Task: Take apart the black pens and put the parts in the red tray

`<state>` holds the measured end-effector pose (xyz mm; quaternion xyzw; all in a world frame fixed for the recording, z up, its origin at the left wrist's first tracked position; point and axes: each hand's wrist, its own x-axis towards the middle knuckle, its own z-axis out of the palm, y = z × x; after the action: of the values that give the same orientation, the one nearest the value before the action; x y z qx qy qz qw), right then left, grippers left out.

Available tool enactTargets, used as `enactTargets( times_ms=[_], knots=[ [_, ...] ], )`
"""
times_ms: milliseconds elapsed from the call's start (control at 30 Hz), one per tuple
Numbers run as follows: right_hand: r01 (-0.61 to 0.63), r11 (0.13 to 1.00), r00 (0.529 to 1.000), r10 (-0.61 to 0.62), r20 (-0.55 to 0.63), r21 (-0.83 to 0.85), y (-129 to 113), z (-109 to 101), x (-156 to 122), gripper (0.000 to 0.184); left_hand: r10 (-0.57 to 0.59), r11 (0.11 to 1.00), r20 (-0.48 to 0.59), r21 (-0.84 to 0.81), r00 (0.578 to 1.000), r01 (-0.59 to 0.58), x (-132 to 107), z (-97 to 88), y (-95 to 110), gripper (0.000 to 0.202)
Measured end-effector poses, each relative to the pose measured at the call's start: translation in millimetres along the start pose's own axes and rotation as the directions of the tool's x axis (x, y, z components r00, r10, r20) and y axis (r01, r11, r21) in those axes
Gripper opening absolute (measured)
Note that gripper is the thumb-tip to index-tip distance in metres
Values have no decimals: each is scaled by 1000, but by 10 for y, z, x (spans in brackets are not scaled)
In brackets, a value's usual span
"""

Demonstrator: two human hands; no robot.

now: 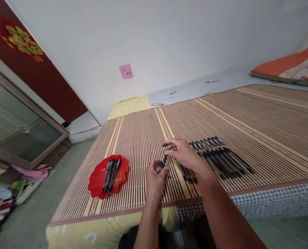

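A dark pen (165,159) stands tilted between my two hands, above the striped mat. My left hand (156,174) is closed around its lower part. At the upper end, the fingers of my right hand (178,150) pinch the pen; whether they hold a separate cap is too small to tell. To the right lies a row of several dark pens (221,162), side by side on the mat, some of them partly hidden behind my right hand and forearm. On the left, a red scalloped plate (94,181) bears several more pens (111,175).
The bamboo mat (135,138) covers a bed whose front edge lies near my forearms. Folded orange bedding (286,65) rests at the far right. A pink note (126,71) is on the white wall. Left of the bed stands a glass-fronted cabinet (24,128).
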<state>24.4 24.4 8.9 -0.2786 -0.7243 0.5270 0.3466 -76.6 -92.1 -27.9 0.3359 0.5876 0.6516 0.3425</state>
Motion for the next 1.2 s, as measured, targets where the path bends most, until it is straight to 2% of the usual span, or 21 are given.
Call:
enactTargets(
  times_ms=[100,133,200,267,333,367,433,633,800,900,1033,1200],
  knots=[
    [3,1000,999,-3,-34,-1,-11,2,9,23,73,994,-43,84,996,-69,1,-16,21,24],
    [6,1000,999,-6,-46,-1,-18,-7,8,23,57,996,-7,75,998,-56,1,-34,26,24],
    [11,1000,998,-11,-66,1,-34,-35,0,23,-29,999,145,35,989,24,0,-83,28,28],
    [14,1000,997,-14,-80,6,-46,-64,-11,23,-112,994,306,22,946,111,-1,-135,21,38],
    [13,1000,996,-12,-89,8,-49,-81,-20,23,-140,989,384,9,913,148,-1,-171,11,41],
    [13,1000,996,-12,-93,10,-45,-84,-22,23,-139,988,391,-4,910,152,0,-181,6,40],
    [22,1000,995,-21,-98,13,-30,-78,-20,22,-133,988,362,-24,922,153,8,-182,-2,34],
    [54,997,991,-47,-126,53,18,-17,17,22,-97,995,139,26,986,94,35,-116,-32,27],
    [54,997,987,-45,-152,50,3,31,34,23,66,983,-12,171,998,-63,31,-79,-2,25],
    [57,997,985,-46,-167,60,-4,52,37,23,124,967,-29,229,992,-114,27,-88,33,20],
    [36,998,978,-23,-206,57,6,68,39,22,164,938,14,307,986,-160,28,-125,45,27],
    [39,999,976,-31,-215,35,36,84,45,19,154,955,-21,258,988,-143,27,-148,36,19]
  ],
)
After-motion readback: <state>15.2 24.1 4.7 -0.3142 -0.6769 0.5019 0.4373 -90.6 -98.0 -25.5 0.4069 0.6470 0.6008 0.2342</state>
